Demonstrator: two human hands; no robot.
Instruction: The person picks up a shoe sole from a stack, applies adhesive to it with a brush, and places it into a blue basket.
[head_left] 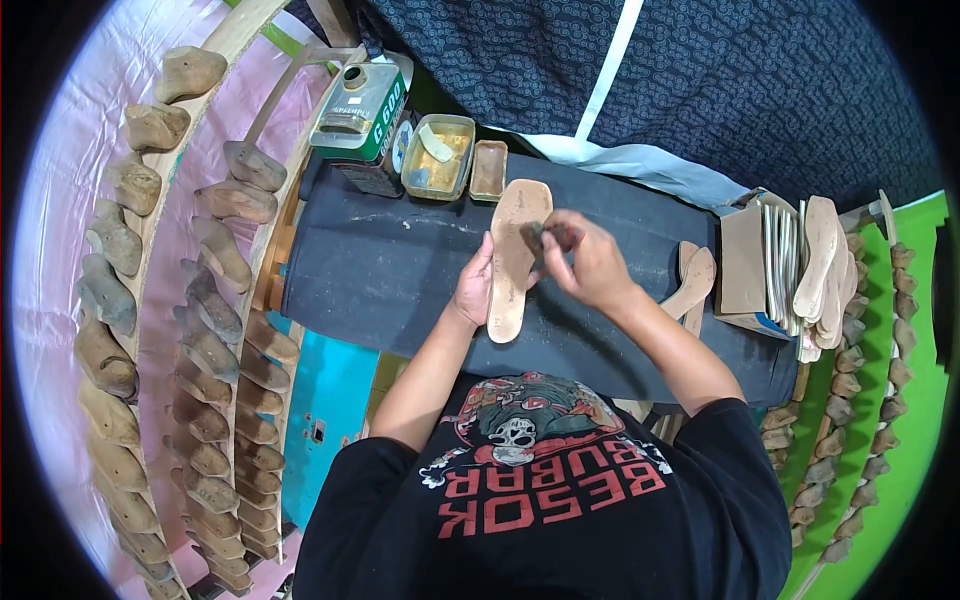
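Observation:
A tan shoe insole [509,290] with small dark marks is held up over the dark table, its wide end away from me. My left hand [474,286] grips it by the left edge, thumb along the side and the other fingers hidden underneath. My right hand [590,262] is closed in a pinch close over the insole's upper right part. Between its fingertips shows a small dark lump [536,236], whose kind I cannot tell.
A green G 600 can [365,120], a yellowish tub [440,185] and a small box [488,172] stand at the back left. More insoles [692,285] lie at right, beside a cardboard box [745,255] of upright sheets. Racks of wooden shoe lasts [110,360] flank both sides.

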